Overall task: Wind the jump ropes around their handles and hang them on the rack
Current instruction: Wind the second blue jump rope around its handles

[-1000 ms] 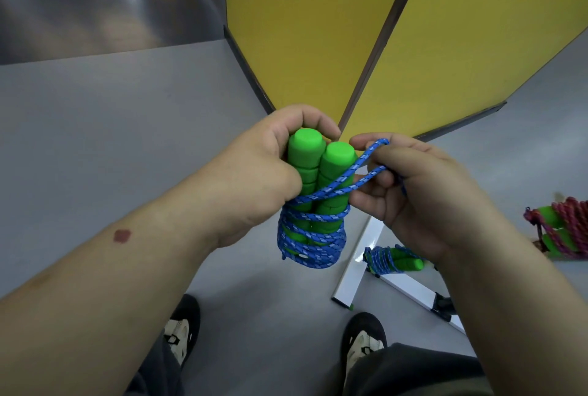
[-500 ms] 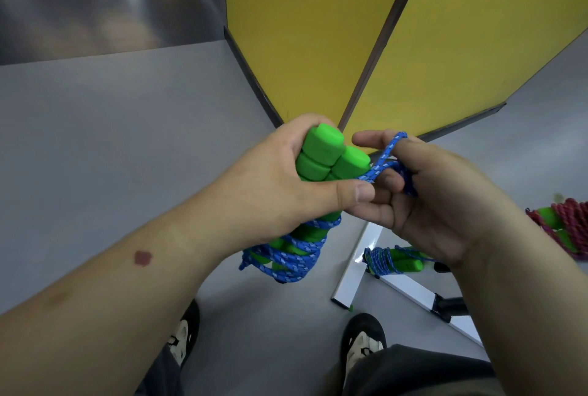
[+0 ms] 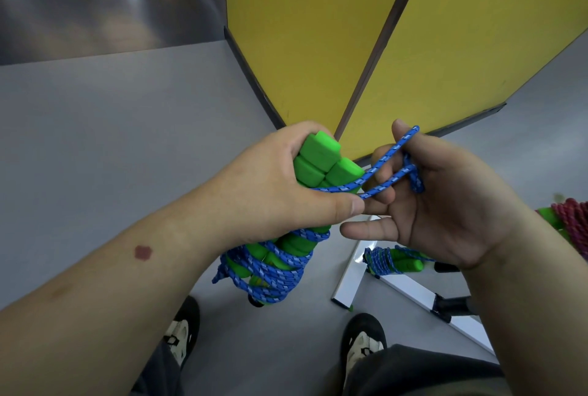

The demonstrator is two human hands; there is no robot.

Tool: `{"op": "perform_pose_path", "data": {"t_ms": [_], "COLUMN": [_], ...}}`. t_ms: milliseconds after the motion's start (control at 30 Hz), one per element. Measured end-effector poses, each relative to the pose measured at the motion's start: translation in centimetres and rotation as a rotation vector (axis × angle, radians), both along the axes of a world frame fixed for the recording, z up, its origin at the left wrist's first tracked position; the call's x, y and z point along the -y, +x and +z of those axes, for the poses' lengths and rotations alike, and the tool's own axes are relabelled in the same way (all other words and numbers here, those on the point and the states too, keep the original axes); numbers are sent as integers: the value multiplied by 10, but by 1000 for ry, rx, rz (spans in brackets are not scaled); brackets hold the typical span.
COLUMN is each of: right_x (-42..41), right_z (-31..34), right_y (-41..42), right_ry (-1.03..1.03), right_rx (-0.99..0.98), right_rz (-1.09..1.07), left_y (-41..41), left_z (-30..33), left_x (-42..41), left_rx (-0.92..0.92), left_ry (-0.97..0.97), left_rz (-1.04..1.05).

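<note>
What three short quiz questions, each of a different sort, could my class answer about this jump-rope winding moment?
1. True or false: the left hand holds the green handles.
2. The loose loop of blue rope is looped over which hand's fingers? A) left B) right C) neither
3. Fill in: the second blue-wound rope lies by the white ____.

Key: 1 true; 2 B, the right hand; 3 frame.

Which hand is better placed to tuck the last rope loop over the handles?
Right hand: the loop hangs on its fingers, while the left hand grips the handles.
</note>
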State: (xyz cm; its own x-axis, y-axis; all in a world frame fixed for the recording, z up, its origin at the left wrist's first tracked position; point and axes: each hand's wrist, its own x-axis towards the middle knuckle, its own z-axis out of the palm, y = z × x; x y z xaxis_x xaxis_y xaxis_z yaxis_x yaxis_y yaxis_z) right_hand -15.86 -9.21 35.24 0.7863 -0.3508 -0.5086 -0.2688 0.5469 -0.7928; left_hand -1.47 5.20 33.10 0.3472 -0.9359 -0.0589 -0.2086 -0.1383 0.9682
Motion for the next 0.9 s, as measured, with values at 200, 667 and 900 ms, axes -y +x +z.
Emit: {"op": "perform_pose_path", "data": {"t_ms": [200, 667, 900], "right_x": [-3, 0, -5], "right_z": [-1, -3, -9], "right_y": [1, 3, 5], "right_ry": [-11, -15, 154], "right_rx": [-8, -65, -95], "right_rz": [6, -29, -67], "left_y": [0, -1, -6], "left_z": [5, -4, -8], "left_x": [-2, -3, -1], "left_rx": [70, 83, -95], "left_ry": [51, -28, -232], "left_rz": [-51, -86, -72]}}
